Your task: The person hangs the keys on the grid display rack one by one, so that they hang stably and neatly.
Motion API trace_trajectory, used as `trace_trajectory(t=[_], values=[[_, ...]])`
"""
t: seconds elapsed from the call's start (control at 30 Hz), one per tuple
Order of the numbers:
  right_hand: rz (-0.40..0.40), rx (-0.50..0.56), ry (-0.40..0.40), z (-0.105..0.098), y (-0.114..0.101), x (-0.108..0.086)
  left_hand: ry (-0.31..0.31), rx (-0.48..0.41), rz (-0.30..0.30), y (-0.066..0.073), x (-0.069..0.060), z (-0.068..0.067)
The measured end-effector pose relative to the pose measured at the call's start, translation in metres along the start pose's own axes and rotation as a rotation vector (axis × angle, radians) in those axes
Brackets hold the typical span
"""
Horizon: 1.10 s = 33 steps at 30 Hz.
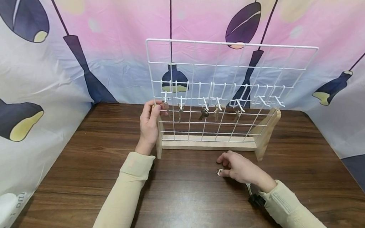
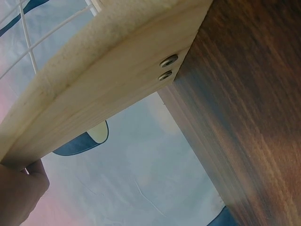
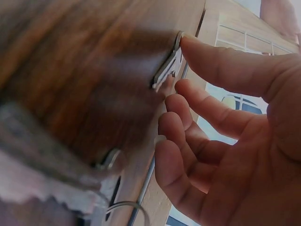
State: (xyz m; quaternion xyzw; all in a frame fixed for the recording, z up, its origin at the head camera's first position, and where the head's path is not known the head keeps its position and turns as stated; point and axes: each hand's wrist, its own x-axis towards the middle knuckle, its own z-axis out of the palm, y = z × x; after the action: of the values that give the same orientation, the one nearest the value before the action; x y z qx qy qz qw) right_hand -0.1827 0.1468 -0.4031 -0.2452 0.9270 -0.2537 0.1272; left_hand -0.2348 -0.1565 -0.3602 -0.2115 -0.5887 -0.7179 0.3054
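Observation:
A white wire grid rack (image 1: 196, 41) stands upright in a pale wooden base (image 1: 207, 144). My left hand (image 1: 150, 122) grips the top of its left wooden upright (image 2: 99, 84), thumb at the front and fingers behind. Several small keys (image 1: 204, 112) hang from the white hooks across the grid. My right hand (image 1: 239, 168) is low over the table before the base. Its thumb tip touches a small metal piece (image 3: 168, 68), ring-like in the head view (image 1: 219, 172); whether this is a key cannot be told. The other fingers curve loosely, apart from it.
The brown wooden table (image 1: 183, 207) runs back to a patterned cloth backdrop (image 1: 117, 62). Two hooks (image 1: 277, 100) at the grid's right end carry no keys. A white bag-like thing (image 1: 0, 217) with dark lettering lies at the left edge.

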Motion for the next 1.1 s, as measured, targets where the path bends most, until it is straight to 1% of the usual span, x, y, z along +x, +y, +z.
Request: trace_trajectory(t=[0.43,0.83,1.1], values=[[-0.053,-0.002,-0.017,0.0005,0.0003,-0.0026,-0.004,0.004,-0.006,0.002,-0.0016,-0.0004],[-0.011,-0.008,-0.046,-0.0021,-0.0021,-0.0051,-0.004,-0.006,0.011,0.0012,-0.0005,0.0003],[-0.002,-0.013,-0.055,-0.0007,-0.0019,-0.0046,-0.006,0.017,0.015,0.0002,-0.0007,-0.0004]])
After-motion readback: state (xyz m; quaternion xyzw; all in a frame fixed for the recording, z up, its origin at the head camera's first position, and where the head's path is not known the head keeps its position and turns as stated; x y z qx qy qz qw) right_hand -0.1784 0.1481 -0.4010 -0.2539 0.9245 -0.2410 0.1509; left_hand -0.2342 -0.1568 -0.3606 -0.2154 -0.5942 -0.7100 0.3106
